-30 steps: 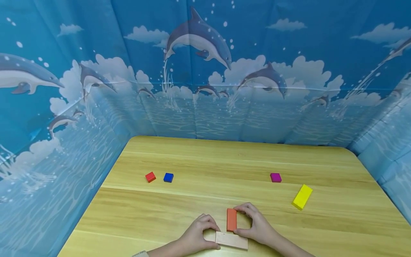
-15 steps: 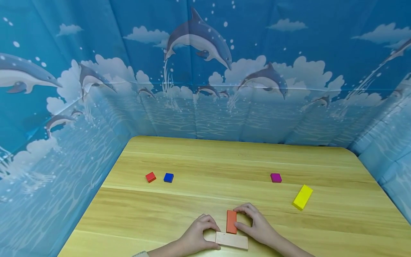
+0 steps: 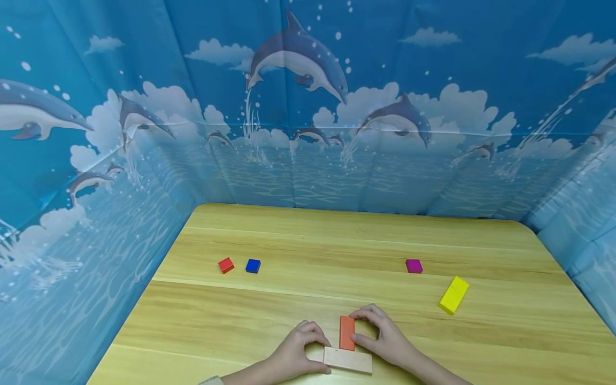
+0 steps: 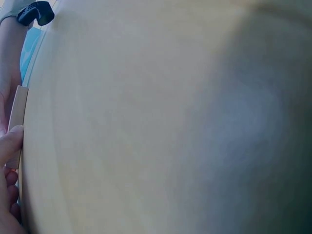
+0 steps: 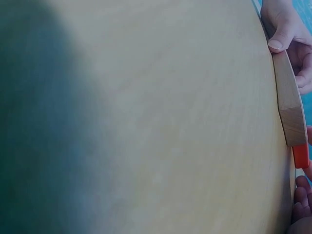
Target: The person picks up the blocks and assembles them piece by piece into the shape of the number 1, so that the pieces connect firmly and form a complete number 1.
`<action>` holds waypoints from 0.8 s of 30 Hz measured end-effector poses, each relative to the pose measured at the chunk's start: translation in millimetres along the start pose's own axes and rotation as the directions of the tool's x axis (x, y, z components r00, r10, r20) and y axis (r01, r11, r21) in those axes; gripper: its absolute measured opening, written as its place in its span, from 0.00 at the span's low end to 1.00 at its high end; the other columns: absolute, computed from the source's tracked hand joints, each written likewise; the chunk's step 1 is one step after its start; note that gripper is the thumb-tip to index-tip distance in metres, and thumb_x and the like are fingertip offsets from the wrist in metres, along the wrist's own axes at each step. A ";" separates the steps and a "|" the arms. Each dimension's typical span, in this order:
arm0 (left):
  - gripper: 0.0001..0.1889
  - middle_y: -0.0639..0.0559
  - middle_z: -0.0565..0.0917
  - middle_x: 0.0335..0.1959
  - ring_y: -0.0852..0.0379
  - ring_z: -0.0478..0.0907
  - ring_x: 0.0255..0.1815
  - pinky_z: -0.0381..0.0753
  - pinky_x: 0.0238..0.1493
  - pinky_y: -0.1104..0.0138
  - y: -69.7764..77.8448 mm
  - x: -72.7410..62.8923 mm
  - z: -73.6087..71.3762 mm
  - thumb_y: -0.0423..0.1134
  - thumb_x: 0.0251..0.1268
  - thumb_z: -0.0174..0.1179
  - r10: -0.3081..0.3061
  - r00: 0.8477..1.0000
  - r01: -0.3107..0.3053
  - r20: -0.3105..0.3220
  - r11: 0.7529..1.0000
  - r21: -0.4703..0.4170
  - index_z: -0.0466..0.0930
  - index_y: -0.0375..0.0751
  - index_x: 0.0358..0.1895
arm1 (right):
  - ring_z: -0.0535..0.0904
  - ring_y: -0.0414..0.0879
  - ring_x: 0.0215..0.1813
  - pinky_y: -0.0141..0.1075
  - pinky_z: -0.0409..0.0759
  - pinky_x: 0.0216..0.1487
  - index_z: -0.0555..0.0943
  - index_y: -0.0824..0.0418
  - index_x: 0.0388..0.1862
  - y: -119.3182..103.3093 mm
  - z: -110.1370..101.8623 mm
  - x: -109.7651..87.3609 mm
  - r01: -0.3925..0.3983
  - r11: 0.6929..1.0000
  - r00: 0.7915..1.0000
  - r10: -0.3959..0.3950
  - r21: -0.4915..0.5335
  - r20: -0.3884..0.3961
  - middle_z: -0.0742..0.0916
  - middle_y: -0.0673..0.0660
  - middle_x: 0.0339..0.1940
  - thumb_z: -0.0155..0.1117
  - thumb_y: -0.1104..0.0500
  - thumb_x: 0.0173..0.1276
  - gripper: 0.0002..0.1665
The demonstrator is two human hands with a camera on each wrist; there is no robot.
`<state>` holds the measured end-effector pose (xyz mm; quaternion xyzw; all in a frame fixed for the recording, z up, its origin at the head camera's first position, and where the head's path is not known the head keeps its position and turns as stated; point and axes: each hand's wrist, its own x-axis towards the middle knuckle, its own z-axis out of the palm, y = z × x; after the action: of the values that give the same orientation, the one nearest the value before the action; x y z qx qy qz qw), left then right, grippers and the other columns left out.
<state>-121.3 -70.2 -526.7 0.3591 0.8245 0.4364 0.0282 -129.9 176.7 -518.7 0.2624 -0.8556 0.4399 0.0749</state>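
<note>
My left hand (image 3: 298, 350) holds the left end of a plain wooden block (image 3: 347, 360), thumb on the near side and fingers on the far side. An orange block (image 3: 347, 332) lies lengthwise away from me, its near end up against the plain block's far side, so the two make a T shape. My right hand (image 3: 385, 337) is bent around the orange block, index finger at its far right corner and thumb on its right side. In the right wrist view, the plain block (image 5: 287, 90) shows edge-on with the orange block (image 5: 301, 156) just beyond it.
At the back left of the wooden table (image 3: 308, 240) sit a small red block (image 3: 226, 265) and a blue block (image 3: 253, 266). To the right are a purple block (image 3: 414, 266) and a longer yellow block (image 3: 454, 295). A dolphin-print curtain (image 3: 298, 171) surrounds the table's far sides.
The orange block has slid slightly toward me against the plain block. My right thumb has shifted from its near end to its right side. My left hand has stayed put.
</note>
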 end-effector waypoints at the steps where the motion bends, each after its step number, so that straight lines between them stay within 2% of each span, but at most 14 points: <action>1: 0.17 0.66 0.75 0.37 0.70 0.68 0.42 0.71 0.44 0.74 -0.1 0.0 0.1 0.49 0.42 0.71 0.000 1.000 0.000 0.000 1.000 0.000 0.82 0.49 0.37 | 0.74 0.39 0.47 0.30 0.71 0.50 0.79 0.54 0.44 0.2 0.0 0.0 0.000 1.000 1.000 0.000 -0.002 0.000 0.79 0.45 0.42 0.70 0.56 0.54 0.18; 17: 0.17 0.66 0.75 0.37 0.69 0.68 0.42 0.71 0.45 0.74 -0.2 -0.5 0.1 0.50 0.41 0.71 0.001 1.000 -0.001 -0.003 1.000 -0.006 0.82 0.49 0.37 | 0.75 0.41 0.46 0.30 0.71 0.50 0.78 0.58 0.46 -3.4 -1.5 1.0 0.027 1.000 1.000 -0.027 0.003 0.003 0.80 0.48 0.42 0.70 0.57 0.54 0.19; 21: 0.17 0.66 0.75 0.37 0.69 0.68 0.42 0.71 0.45 0.74 -0.3 -0.2 0.2 0.50 0.41 0.71 0.004 1.000 -0.005 -0.005 1.000 -0.008 0.82 0.49 0.37 | 0.74 0.43 0.44 0.32 0.73 0.47 0.76 0.61 0.49 -4.7 -6.6 4.2 0.013 0.998 0.999 -0.015 0.055 0.040 0.80 0.52 0.43 0.68 0.58 0.57 0.22; 24: 0.17 0.65 0.75 0.37 0.69 0.68 0.42 0.71 0.45 0.74 0.0 -0.2 -0.1 0.49 0.41 0.71 0.011 1.000 -0.011 -0.006 1.000 -0.010 0.82 0.49 0.37 | 0.74 0.44 0.43 0.33 0.73 0.46 0.74 0.62 0.52 -4.4 -13.6 9.1 -0.014 0.996 0.999 0.010 0.091 0.038 0.81 0.54 0.43 0.67 0.60 0.57 0.24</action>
<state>-121.2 -70.4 -526.7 0.3621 0.8203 0.4421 0.0250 -136.8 181.9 -504.1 0.2686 -0.8373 0.4742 0.0441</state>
